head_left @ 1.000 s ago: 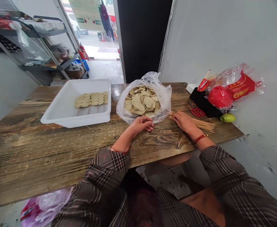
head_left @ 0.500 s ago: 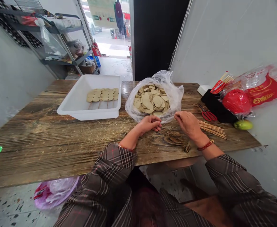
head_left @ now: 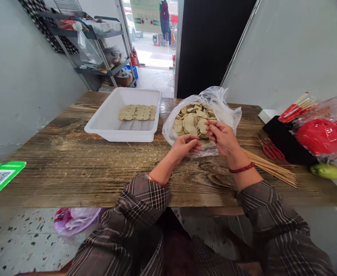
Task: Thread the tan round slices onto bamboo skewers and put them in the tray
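Observation:
A clear plastic bag (head_left: 234, 116) full of thin, flat tan pieces (head_left: 189, 124) stands open on the wooden table. My left hand (head_left: 185, 147) is at the bag's near edge, fingers curled together; anything between them is too small to make out. Above the bag's near right part, my right hand (head_left: 220, 137) pinches with thumb and fingertips, and what it holds, if anything, cannot be made out. To the left, a white tray (head_left: 115, 135) holds rows of tan pieces on thin sticks (head_left: 138, 112). Loose wooden sticks (head_left: 274, 168) lie right of my right hand.
Red-handled scissors (head_left: 273, 151), a black box (head_left: 289, 142), a red bundle in plastic (head_left: 319, 136) and a green fruit (head_left: 326, 171) are at the right. A green-edged QR card (head_left: 2, 179) lies at the left. Behind stands a shelf rack (head_left: 84, 34).
The view has turned so the table's things sit differently. My right hand has moved from beside the sticks to above the bag's near edge, closer to my left hand.

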A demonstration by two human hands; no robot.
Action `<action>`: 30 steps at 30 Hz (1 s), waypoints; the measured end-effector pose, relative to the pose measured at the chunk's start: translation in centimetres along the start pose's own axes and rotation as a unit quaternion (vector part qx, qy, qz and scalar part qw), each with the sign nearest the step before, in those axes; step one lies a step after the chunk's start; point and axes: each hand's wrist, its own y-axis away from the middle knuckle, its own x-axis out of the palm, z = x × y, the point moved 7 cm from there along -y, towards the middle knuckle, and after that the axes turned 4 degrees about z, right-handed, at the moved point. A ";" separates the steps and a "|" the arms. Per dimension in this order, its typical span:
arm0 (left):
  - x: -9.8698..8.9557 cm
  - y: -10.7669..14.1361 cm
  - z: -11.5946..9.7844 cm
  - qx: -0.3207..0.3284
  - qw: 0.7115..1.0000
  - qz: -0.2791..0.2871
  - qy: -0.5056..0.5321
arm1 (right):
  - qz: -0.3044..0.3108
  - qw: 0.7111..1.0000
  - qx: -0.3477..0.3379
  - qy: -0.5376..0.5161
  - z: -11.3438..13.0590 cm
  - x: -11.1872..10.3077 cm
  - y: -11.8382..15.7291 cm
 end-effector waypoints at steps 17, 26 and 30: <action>-1.7 0.5 -1.2 0.064 0.982 -0.175 -0.040 | -0.050 0.987 -0.056 0.140 -1.5 -1.9 0.2; -0.5 0.9 -0.7 0.096 0.961 -0.238 -0.098 | -0.044 0.992 -0.065 0.098 -1.5 -1.6 0.0; 0.0 0.6 -0.7 0.081 0.964 -0.245 -0.062 | -0.030 0.993 -0.072 0.093 -2.0 -1.2 0.0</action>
